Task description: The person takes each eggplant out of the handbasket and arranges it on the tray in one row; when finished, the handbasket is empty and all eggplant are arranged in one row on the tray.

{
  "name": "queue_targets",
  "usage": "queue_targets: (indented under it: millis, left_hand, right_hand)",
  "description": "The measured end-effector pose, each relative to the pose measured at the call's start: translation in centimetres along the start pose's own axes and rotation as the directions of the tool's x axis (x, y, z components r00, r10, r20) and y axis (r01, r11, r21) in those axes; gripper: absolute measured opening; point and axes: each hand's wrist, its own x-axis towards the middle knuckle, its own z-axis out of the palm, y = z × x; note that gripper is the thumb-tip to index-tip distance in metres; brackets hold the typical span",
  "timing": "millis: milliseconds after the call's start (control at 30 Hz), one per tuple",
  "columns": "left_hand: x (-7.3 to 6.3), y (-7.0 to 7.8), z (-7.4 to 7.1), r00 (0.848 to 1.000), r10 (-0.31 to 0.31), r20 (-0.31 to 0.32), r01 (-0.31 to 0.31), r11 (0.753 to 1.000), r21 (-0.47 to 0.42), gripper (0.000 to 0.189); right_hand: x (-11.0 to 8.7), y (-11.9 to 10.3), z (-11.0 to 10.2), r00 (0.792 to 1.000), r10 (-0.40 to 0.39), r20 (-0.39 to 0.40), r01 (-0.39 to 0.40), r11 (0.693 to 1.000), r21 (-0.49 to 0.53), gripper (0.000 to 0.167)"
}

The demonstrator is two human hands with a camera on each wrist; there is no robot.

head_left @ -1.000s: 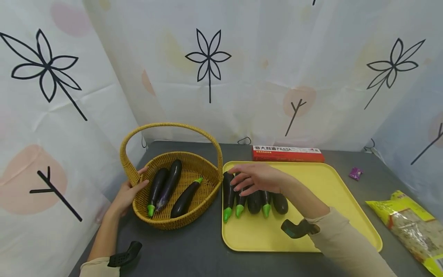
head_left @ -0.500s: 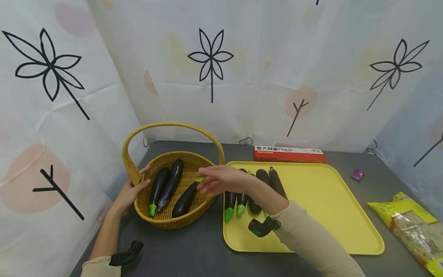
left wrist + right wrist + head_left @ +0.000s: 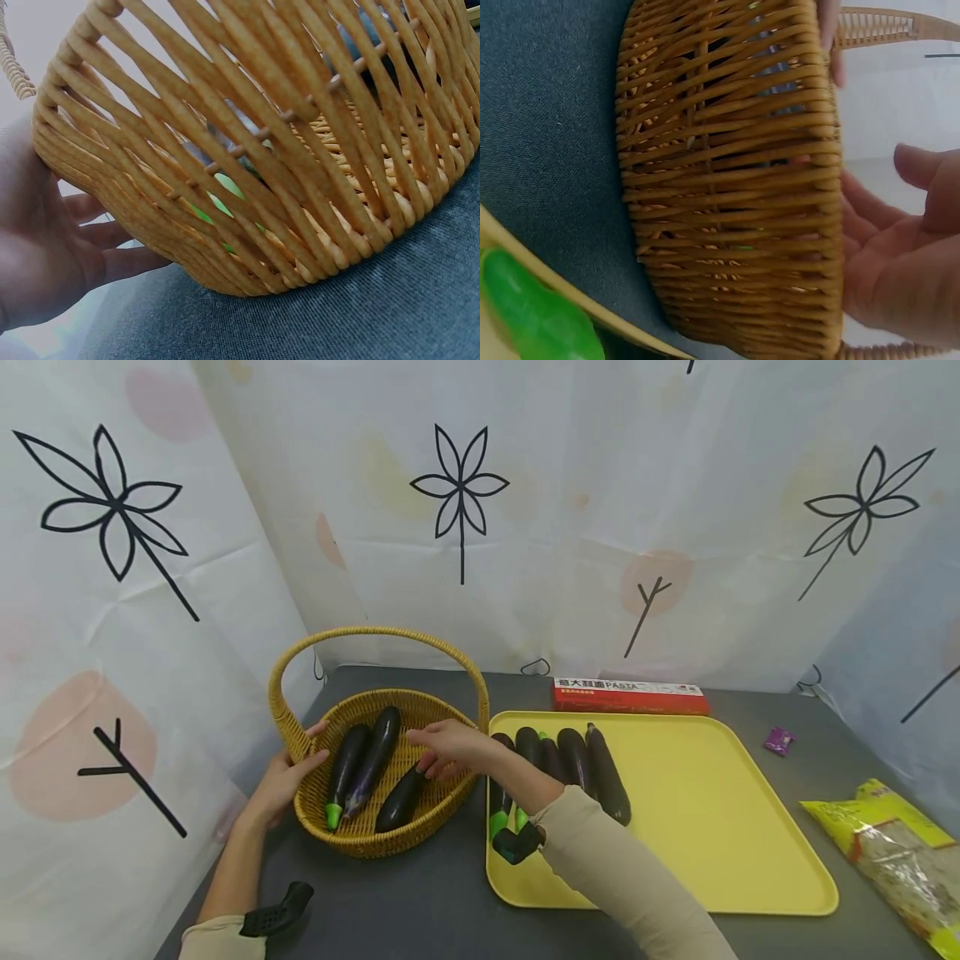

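A yellow wicker basket (image 3: 352, 846) with a tall arched handle holds three dark eggplants. My left hand (image 3: 281, 781) grips the basket's left rim by the handle's foot, thumb over the edge; in the left wrist view its fingers lie along the outer weave (image 3: 225, 142). My right hand (image 3: 456, 745) reaches over the right rim, fingers bent down at the upper end of the rightmost eggplant (image 3: 400, 802), whose green stem is hidden behind them. The thumb is spread away from the fingers in the right wrist view. Two other eggplants (image 3: 372, 764) lie side by side at the basket's left.
Right of the basket, a yellow tray (image 3: 720, 827) bears several eggplants (image 3: 606, 772) in a row at its left end. Behind it lies a red pasta box (image 3: 630, 697). Farther right are a small purple packet (image 3: 779, 741) and a yellow bag (image 3: 892, 852).
My right hand has moved left from above the tray's eggplants into the basket, down to the rightmost eggplant. My left hand keeps its place on the rim.
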Motion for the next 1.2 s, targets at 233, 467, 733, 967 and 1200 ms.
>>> queue_targets:
  millis: [233,467,733,967,1200]
  left_hand:
    - [0.0,0.1,0.1,1.000,-0.007,0.000,0.007,1.000,0.008,0.062]
    - [0.2,0.2,0.2,1.000,-0.012,0.000,0.012,1.000,-0.001,0.063]
    - [0.2,0.1,0.2,1.000,-0.016,-0.004,0.016,1.000,0.002,0.062]
    - [0.2,0.2,0.1,1.000,-0.019,-0.001,0.019,1.000,0.012,0.062]
    - [0.0,0.1,0.0,1.000,-0.009,-0.002,0.009,0.999,0.032,0.061]
  right_hand:
    - [0.6,-0.3,0.6,0.996,0.078,-0.034,-0.082,0.989,-0.126,0.052]
    - [1.3,0.0,0.8,0.993,0.113,-0.038,-0.116,0.985,-0.125,0.051]
    - [2.2,0.7,1.3,0.995,0.096,0.001,-0.096,0.995,-0.011,0.055]
    - [2.6,0.9,2.2,0.995,0.103,0.017,-0.105,0.989,0.103,0.047]
    - [2.5,0.7,3.5,0.994,0.102,-0.041,-0.099,0.992,0.083,0.033]
